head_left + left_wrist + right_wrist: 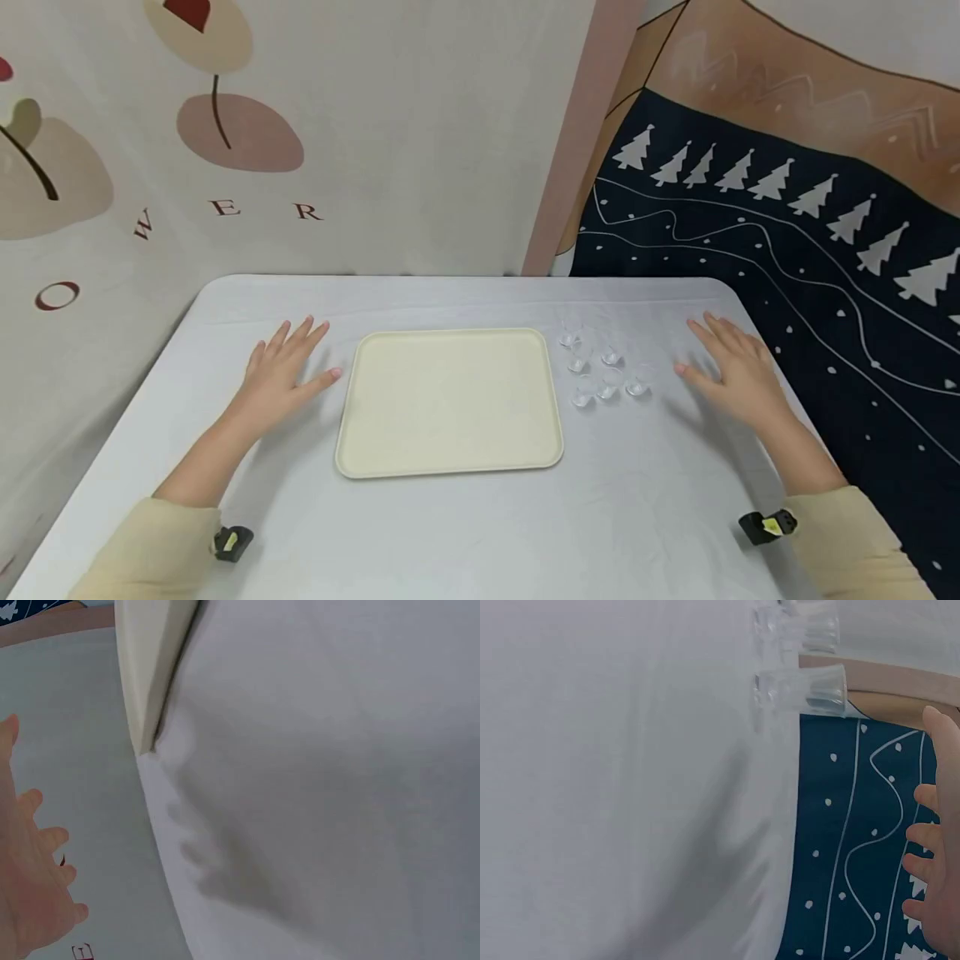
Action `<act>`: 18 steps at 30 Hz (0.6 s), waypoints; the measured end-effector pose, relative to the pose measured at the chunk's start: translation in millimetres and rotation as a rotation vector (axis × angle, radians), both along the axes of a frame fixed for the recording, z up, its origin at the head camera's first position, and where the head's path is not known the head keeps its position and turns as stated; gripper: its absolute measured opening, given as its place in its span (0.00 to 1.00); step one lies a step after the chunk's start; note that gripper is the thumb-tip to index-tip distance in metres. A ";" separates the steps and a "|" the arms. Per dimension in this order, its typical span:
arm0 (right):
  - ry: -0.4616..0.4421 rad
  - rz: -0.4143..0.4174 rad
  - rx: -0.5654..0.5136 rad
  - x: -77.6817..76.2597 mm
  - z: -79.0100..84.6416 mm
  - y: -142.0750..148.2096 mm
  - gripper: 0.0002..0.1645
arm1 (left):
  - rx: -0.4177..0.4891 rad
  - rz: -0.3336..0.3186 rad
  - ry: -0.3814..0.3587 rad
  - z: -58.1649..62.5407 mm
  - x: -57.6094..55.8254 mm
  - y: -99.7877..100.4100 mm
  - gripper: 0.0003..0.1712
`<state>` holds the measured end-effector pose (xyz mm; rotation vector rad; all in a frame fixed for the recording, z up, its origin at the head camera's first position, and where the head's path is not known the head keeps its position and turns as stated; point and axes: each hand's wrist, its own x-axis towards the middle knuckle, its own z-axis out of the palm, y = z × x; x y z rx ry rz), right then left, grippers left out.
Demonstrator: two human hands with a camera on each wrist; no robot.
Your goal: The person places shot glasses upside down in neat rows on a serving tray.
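Observation:
A cream rectangular tray (450, 402) lies flat on the white-covered table with nothing on it. To its right stand several small clear cups (611, 358) in a loose cluster. My left hand (279, 379) hovers left of the tray, fingers spread and holding nothing. On the far side of the cups, my right hand (735, 375) is also spread and holds nothing. The tray's edge (150, 675) shows in the left wrist view, apart from the left hand (37, 885). In the right wrist view, a clear cup (810, 688) stands apart from the right hand (941, 847).
A white cloth (480, 533) covers the table. Behind it hangs a pale curtain (420, 167) with printed shapes and letters. A dark blue cloth (787, 250) with white trees hangs at the right. Small black devices (233, 543) sit at both wrists.

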<state>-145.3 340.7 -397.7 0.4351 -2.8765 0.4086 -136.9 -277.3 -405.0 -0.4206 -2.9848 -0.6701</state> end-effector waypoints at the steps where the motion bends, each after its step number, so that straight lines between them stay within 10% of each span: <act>1: 0.006 0.007 -0.007 1.1 -1.5 -1.0 0.43 | 0.012 -0.012 -0.002 -1.8 0.7 1.0 0.44; 18: -0.016 0.065 -0.155 10.4 -29.0 -14.5 0.40 | 0.147 -0.117 -0.130 -32.8 3.7 8.2 0.48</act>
